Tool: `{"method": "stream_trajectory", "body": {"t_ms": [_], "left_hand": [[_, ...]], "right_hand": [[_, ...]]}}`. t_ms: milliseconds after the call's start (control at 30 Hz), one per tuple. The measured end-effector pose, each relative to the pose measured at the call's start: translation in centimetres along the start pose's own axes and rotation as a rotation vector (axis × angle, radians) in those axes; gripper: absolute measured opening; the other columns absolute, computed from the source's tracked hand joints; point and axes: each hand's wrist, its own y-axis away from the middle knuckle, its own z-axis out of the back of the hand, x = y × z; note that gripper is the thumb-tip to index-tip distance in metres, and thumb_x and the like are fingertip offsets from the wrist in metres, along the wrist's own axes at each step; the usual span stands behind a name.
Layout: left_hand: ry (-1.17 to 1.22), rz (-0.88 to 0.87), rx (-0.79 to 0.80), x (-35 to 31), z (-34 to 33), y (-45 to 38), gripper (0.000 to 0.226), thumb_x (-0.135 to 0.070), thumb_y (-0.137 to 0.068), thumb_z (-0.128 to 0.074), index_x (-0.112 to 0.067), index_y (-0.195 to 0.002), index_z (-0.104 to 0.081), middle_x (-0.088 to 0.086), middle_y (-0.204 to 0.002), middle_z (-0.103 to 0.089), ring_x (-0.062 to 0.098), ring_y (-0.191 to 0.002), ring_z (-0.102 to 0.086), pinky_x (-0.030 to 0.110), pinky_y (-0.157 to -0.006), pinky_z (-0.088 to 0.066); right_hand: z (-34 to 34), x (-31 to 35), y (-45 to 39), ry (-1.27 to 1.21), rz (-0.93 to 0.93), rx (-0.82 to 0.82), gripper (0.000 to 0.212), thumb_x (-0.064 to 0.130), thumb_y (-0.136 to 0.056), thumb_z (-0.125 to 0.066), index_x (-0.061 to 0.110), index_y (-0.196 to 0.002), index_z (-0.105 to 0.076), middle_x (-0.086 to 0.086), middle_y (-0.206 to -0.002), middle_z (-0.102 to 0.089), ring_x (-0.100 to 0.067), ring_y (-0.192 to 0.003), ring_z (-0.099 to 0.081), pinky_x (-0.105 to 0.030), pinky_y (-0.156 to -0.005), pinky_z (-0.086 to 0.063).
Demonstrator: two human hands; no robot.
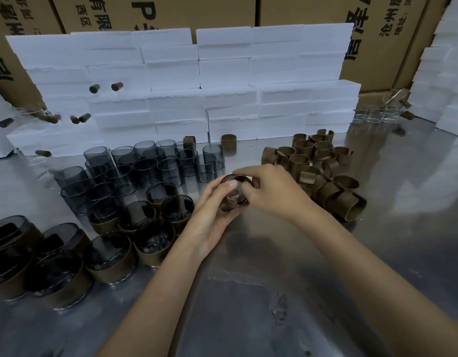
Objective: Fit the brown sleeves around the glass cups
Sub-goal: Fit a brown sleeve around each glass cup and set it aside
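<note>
Some cups with sleeves (112, 256) stand done on the desk (274, 292), many bare cups (145, 168) wait, and the left hand (209, 215) and right hand (269, 194) each grip one cup (234, 195), its sleeve going on.

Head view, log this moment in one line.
left hand holds smoky glass cup | right hand pinches brown paper sleeve round it | steel table

Carton at 11 o'clock (155, 11): black print, "有限" and "(西区", partly cut off.
Carton at 1 o'clock (392, 34): "沧州" and "地址", tilted; remaining characters cropped.
</note>
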Motion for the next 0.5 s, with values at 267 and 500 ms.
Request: {"method": "stream_trajectory", "body": {"t_ms": [267, 500], "left_hand": [[0.01, 0.008, -0.025, 0.4, 0.0, -0.4, 0.039, -0.033, -0.1, -0.065, -0.007, -0.128, -0.068, 0.02, -0.128, -0.069, 0.026, -0.117, -0.07, 0.033, -0.087, -0.06], [-0.038, 0.005, -0.027, 0.4, -0.1, -0.3, 0.03, -0.032, -0.087, -0.077, -0.012, -0.11, -0.079, 0.02, -0.12, -0.073, 0.027, -0.114, -0.072, 0.035, -0.082, -0.062]], "right_hand": [[-4.0, 0.0, 0.0, -0.686, -0.345, 0.102, 0.054, 0.087, -0.077, -0.054, 0.044, -0.104, -0.072, 0.019, -0.099, -0.076, 0.007, -0.094, -0.068, -0.022, -0.087, -0.047], [-5.0, -1.0, 0.1, -0.816, -0.371, -0.052, 0.058, 0.081, -0.09, -0.044, 0.034, -0.107, -0.074, 0.02, -0.092, -0.076, 0.013, -0.084, -0.067, -0.019, -0.079, -0.044]]}}
